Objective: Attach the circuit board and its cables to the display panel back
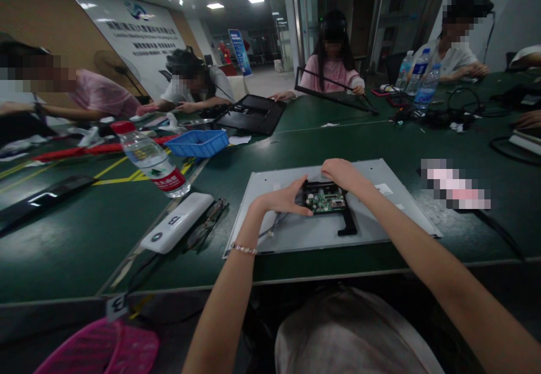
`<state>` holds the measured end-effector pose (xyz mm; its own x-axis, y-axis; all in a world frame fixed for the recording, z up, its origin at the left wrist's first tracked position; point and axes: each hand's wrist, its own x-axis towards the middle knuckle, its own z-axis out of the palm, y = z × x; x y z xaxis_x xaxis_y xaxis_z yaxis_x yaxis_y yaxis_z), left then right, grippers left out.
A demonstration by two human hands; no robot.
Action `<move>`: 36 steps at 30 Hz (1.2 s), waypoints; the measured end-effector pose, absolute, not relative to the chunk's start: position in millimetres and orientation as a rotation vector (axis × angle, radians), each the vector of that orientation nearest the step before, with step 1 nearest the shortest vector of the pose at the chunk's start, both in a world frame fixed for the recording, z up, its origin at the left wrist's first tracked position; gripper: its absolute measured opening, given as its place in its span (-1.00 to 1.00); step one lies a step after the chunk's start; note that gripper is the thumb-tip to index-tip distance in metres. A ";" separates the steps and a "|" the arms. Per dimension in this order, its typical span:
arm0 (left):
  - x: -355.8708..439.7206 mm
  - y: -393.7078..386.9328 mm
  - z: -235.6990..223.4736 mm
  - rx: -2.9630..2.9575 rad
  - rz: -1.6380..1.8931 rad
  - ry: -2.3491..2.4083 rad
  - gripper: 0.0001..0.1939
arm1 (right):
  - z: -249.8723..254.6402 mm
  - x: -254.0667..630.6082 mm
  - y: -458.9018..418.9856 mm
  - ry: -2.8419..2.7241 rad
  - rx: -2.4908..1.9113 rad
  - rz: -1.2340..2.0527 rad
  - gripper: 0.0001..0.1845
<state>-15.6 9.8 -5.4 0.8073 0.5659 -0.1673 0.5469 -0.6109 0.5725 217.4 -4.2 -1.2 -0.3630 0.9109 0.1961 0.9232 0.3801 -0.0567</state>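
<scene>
A green circuit board (326, 202) sits in a black plastic frame (349, 221) on top of a flat grey panel (287, 237). My left hand (284, 198), with a beaded bracelet at the wrist, grips the frame's left side, its thumb and fingers set apart along that edge. At the frame's far edge my right hand (339, 172) is curled with its fingers bent down; the fingertips are partly hidden. Thin wires (273, 227) lie on the panel by my left wrist.
To the left are a water bottle (154, 163), a white power bank (177, 222), eyeglasses (207, 225) and a blue tray (198, 142). A blurred-out phone-like object (454, 185) lies right. Several people work around the table; one holds a black frame (323, 84). A pink basket (103, 348) stands below.
</scene>
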 end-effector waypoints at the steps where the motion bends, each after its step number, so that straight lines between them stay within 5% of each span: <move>1: -15.8 10.2 -5.8 2.363 0.036 0.817 0.22 | -0.9 219.4 -3.9 -2.462 -1.658 -0.093 -0.72; 19: -15.1 7.7 -3.2 2.374 -0.015 0.848 0.23 | -6.2 214.9 3.1 -2.541 -1.678 -0.218 -0.69; 36: -9.3 4.7 2.6 2.375 0.055 0.759 0.18 | -15.0 191.3 -2.0 -2.276 -1.454 0.299 -0.76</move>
